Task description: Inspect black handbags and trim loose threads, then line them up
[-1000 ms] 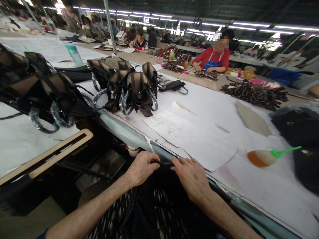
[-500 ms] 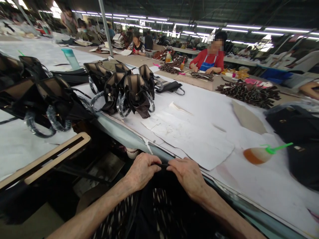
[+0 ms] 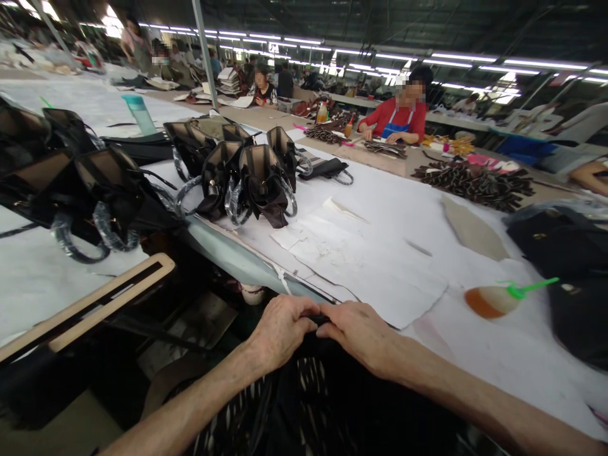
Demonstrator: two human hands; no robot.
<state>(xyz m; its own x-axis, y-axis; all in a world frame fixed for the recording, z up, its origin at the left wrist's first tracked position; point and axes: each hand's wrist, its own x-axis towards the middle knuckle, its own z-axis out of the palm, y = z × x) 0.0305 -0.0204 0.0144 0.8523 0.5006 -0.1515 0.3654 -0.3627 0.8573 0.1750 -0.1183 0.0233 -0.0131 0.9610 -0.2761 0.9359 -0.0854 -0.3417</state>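
Observation:
My left hand (image 3: 284,326) and my right hand (image 3: 355,329) meet in front of my body at the table's near edge, fingertips almost touching. Both are closed, thumb against fingers, on the upper edge of a dark piece of material (image 3: 327,351). It hangs down over my lap and blends into the dark clothing, so its full shape is hidden; whether it is a bag cannot be made out. Ahead lies a worn paper sheet (image 3: 370,272) on the white-covered table (image 3: 394,196).
Black handbags (image 3: 261,183) with wrapped handles stand at left. A glue bottle (image 3: 491,301) with a green nozzle lies at right, near black bags (image 3: 570,253). A pale wooden slotted frame (image 3: 118,291) juts in at left. Across the table, a person in red (image 3: 396,117) handles dark strips.
My hands have come closer together along the material's edge, the left moving slightly right. My right forearm has swung outward to the right. The view has shifted a little.

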